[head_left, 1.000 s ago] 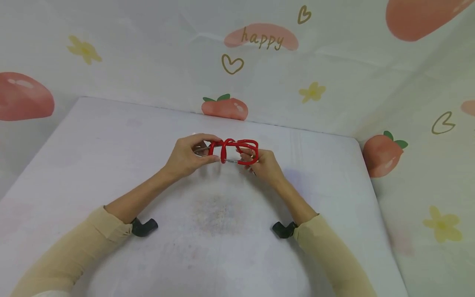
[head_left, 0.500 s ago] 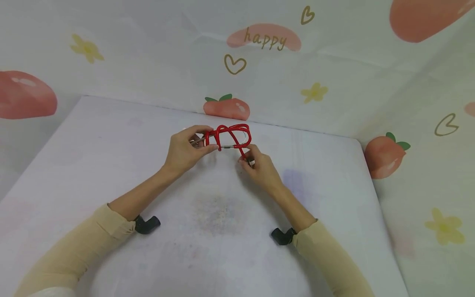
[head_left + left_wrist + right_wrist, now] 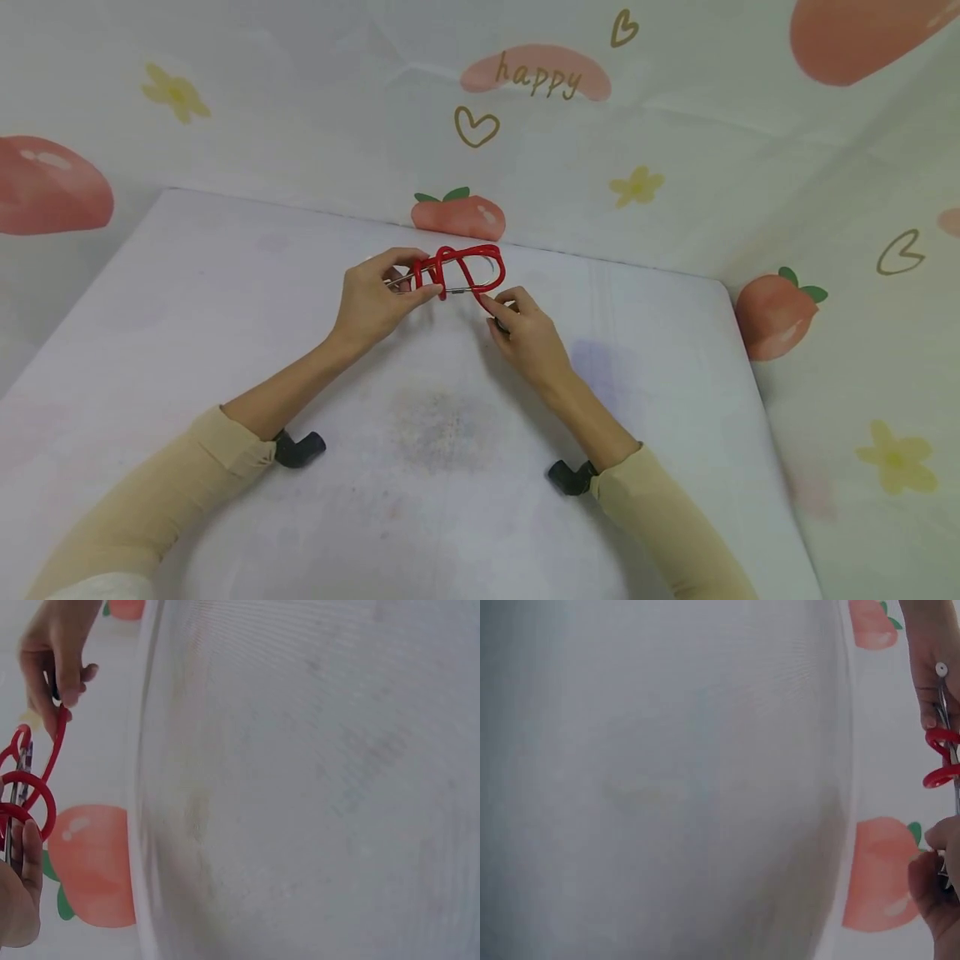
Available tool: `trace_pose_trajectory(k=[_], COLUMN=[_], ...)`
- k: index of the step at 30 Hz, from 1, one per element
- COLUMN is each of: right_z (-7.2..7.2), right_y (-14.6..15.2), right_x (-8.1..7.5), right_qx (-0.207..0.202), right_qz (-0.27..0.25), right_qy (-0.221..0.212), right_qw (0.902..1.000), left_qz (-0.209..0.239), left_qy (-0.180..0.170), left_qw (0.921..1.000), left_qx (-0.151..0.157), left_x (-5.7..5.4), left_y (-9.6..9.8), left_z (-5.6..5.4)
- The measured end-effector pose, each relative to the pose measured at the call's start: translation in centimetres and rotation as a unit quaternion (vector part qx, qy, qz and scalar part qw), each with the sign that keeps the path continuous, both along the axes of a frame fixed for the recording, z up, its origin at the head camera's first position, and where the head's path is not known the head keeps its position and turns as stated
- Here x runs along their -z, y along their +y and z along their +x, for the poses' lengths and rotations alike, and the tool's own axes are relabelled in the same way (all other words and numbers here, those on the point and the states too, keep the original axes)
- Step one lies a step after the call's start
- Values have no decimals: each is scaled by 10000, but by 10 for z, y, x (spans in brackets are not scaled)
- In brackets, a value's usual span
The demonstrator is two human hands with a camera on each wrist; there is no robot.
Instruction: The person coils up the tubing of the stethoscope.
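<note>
A slim silvery metal frame [image 3: 459, 291] is held up above the table in the head view, with a red cord [image 3: 491, 248] looped around it several times. My left hand [image 3: 369, 302] grips the frame's left end, thumb and fingers on opposite sides near the cord's coils. My right hand [image 3: 534, 337], lower and to the right, pinches the cord's free stretch near a small dark end piece, mostly hidden by the fingers. The left wrist view shows the red cord [image 3: 51, 761] running from the coils to the right hand. In the right wrist view, red coils [image 3: 939, 778] circle a metal rod.
A white table [image 3: 442, 517] lies under both hands. Behind it and to the right hangs a pale cloth [image 3: 322, 108] printed with peaches, flowers and hearts. Black angled pieces [image 3: 300, 450] stick out at both sleeve cuffs.
My right hand has drawn the cord's end out of the loops, down and to the right. My left hand has lifted the frame slightly up and left.
</note>
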State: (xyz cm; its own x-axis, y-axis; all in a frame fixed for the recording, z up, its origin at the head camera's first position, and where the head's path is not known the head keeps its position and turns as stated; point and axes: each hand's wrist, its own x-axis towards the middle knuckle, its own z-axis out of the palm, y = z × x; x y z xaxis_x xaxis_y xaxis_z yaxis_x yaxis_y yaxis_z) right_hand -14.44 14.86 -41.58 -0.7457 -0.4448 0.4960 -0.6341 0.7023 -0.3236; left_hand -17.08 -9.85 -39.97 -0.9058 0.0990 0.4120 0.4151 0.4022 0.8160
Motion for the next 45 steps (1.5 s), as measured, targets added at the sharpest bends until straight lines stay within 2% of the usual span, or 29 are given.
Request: trace_pose_trajectory(k=[4,8,11,13,17,20,25,29,35,40,45], right_z=[4,7,8,8,6,4,1,-1,-3,-7,-10], right_y=[-3,-3,-1,1,4,7,11,13,16,15,12], right_x=[-6,-12,-17,-19,-22,-23,-26,-27,-25,-24,-21], right_qx=[-133,-409,-708,-920,-1216,-1295,-1276,-1054,-827,-508,-565], right_qz=[545,670,393,95,-581,-1027,-1704,-1990,-2063,-1887,-1897], right_qy=[159,449,645,621,274,-36,-547,-614,-213,233,-238], right_qw=[9983,9959,9946,9938,9905,9862,9755,9724,9747,9804,9799], left_qz=[-98,-249,-378,-437,-399,-360,-448,-502,-720,-884,-873], left_qy=[-68,-79,-77,-68,28,210,422,377,301,508,747], left_qw=[9999,9997,9992,9990,9991,9989,9975,9965,9952,9936,9919], left_qx=[2,28,46,52,131,232,362,550,587,485,541], left_x=[-1,0,1,1,0,-1,-2,-3,-4,-5,-5], left_y=[1,0,0,0,1,2,3,5,7,8,10], left_z=[1,1,0,0,0,1,2,4,5,6,8])
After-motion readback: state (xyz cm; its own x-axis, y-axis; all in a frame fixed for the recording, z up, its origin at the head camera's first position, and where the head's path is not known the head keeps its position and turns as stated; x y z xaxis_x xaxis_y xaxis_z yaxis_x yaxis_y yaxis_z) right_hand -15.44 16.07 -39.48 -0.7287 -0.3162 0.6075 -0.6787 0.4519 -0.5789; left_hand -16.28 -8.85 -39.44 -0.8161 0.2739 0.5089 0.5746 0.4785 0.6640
